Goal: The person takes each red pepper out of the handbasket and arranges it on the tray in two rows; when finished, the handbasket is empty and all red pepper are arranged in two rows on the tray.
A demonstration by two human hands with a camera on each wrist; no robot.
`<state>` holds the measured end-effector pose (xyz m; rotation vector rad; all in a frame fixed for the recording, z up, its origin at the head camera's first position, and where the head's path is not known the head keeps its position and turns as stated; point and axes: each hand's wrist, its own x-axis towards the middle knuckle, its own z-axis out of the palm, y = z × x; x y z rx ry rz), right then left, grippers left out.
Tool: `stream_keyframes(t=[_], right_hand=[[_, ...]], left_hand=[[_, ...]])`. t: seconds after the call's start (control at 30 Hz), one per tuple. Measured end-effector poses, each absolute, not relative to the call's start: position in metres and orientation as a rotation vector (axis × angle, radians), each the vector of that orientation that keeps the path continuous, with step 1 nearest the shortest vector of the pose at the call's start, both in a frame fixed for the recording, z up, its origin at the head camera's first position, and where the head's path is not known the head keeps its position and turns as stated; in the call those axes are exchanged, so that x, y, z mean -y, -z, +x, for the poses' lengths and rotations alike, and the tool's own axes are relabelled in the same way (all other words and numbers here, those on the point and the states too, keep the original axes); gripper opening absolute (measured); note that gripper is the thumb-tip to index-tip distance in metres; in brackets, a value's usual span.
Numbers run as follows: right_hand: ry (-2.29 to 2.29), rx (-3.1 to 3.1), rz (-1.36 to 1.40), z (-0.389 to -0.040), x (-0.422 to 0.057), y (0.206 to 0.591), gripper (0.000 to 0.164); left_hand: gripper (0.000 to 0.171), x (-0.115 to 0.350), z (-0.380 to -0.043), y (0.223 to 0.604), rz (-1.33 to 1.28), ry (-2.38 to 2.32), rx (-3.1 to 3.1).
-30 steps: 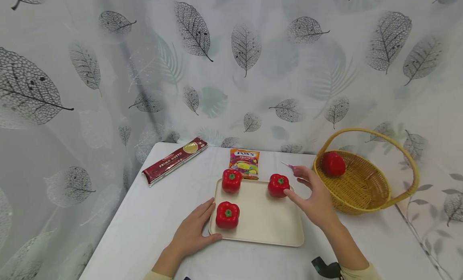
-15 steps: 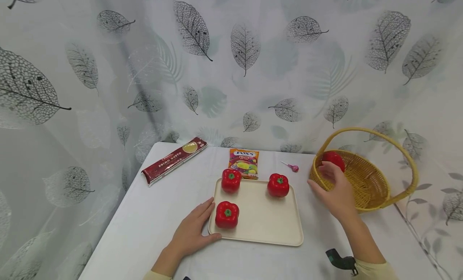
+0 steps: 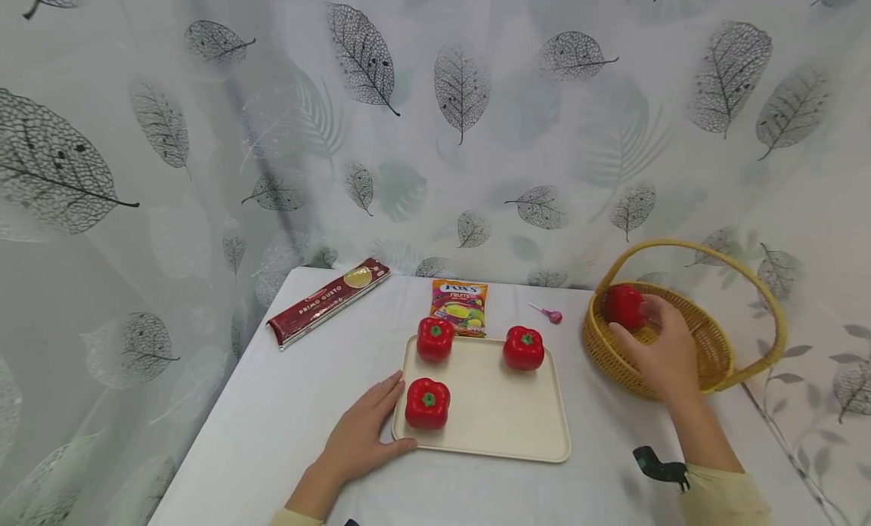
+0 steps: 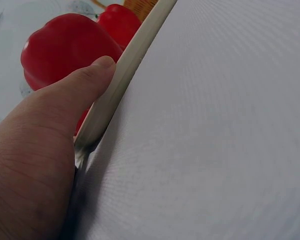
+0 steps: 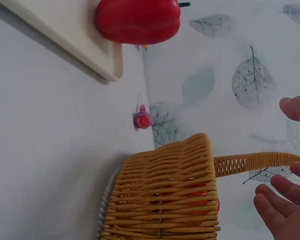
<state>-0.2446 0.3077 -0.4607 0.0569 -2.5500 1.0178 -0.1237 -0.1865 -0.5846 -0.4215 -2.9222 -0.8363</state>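
My left hand (image 3: 361, 435) rests along the left side of a cream tray (image 3: 503, 428), fingers extended and thumb at the front edge. In the left wrist view, the thumb (image 4: 85, 82) lies against the tray's rim (image 4: 135, 57). Three red bell peppers stand on the tray: one back left (image 3: 435, 340), one front left (image 3: 427, 403), one back right (image 3: 523, 349). Over the yellow wicker basket (image 3: 609, 360), my right hand (image 3: 667, 352) has its fingers spread and bent beside a red pepper (image 3: 621, 305) in it. The right wrist view shows those fingers (image 5: 287, 187) apart.
A pink lollipop (image 3: 554, 316) lies between the tray and basket. Behind the tray is a FOX'S candy bag (image 3: 460, 303). A long dark red spaghetti pack (image 3: 330, 303) lies at the back left. The basket's tall handle (image 3: 742, 273) arches above its rim. A leaf-print curtain hangs behind.
My right hand has moved right from the tray's back-right pepper, past the lollipop, to above the basket beside its red pepper. The left hand and tray have stayed put.
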Motion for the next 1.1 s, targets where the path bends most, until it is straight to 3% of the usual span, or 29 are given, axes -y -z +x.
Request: stream_keyframes(t=[1.1], right_hand=[[-0.974, 2.764, -0.055, -0.303, -0.349, 0.494, 0.107]], left_hand=[[0.107, 0.187, -0.124, 0.585, -0.422, 0.859, 2.925]])
